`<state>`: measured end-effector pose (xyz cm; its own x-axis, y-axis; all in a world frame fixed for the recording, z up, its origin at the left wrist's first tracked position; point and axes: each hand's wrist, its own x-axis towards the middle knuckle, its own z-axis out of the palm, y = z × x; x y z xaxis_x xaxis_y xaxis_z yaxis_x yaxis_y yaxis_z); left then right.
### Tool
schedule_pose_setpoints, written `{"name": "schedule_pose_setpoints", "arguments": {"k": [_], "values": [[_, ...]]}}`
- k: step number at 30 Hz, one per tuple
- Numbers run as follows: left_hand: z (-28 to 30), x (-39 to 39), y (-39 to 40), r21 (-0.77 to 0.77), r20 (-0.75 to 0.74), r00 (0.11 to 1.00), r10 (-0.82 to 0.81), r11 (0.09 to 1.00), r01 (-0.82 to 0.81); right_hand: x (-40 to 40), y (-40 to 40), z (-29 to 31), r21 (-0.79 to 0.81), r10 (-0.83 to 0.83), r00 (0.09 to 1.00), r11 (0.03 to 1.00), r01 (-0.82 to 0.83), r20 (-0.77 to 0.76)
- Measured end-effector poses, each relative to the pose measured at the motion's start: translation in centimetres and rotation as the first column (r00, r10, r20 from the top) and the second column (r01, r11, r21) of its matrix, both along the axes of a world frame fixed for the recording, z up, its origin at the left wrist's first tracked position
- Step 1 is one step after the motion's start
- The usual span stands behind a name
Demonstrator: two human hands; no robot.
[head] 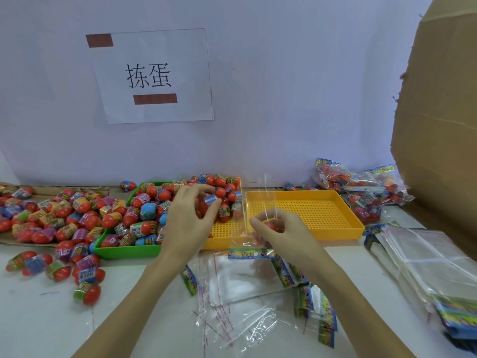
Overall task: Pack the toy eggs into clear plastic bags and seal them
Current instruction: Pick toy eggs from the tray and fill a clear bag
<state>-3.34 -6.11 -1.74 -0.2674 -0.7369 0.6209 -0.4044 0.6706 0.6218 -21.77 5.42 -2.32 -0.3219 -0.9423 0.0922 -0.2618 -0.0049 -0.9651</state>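
My left hand [189,215] grips a red toy egg with a blue wrapper [206,202] above the yellow tray's left compartment [224,232]. My right hand [280,231] holds a clear plastic bag [254,223] upright at its mouth, and a red egg [270,225] shows between its fingers, apparently inside the bag. Many wrapped red eggs fill the green tray [124,250] and the back of the yellow tray. More eggs [51,210] lie loose on cardboard at the left.
The yellow tray's right compartment [304,210] holds nothing. Packed bags of eggs [361,187] pile up at the back right. Flat clear bags [240,277] lie in front of me, with a stack [433,257] at the right. A large cardboard box [438,112] stands at the right.
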Motion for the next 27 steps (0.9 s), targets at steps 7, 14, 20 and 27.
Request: {"name": "schedule_pose_setpoints", "arguments": {"k": [7,14,20,27], "values": [[1.9,-0.1,1.3,0.035,-0.383,0.892,-0.242,0.961,0.276,-0.1,0.1,-0.3,0.058,0.044,0.944,0.998,-0.027,-0.327],[1.5,-0.5,2.0,-0.002,-0.254,0.893,-0.372,0.923,0.384,0.1,0.2,-0.3,0.073,0.068,0.912,0.996,-0.041,-0.405],[1.4,-0.5,2.0,-0.077,-0.168,0.908,-0.383,0.924,0.375,0.4,0.6,0.2,0.046,0.112,0.905,0.994,-0.102,-0.411],[1.3,-1.0,2.7,-0.042,-0.155,0.877,-0.454,0.89,0.453,1.1,0.7,1.9,-0.272,-0.055,0.989,0.962,0.016,-0.135]]}}
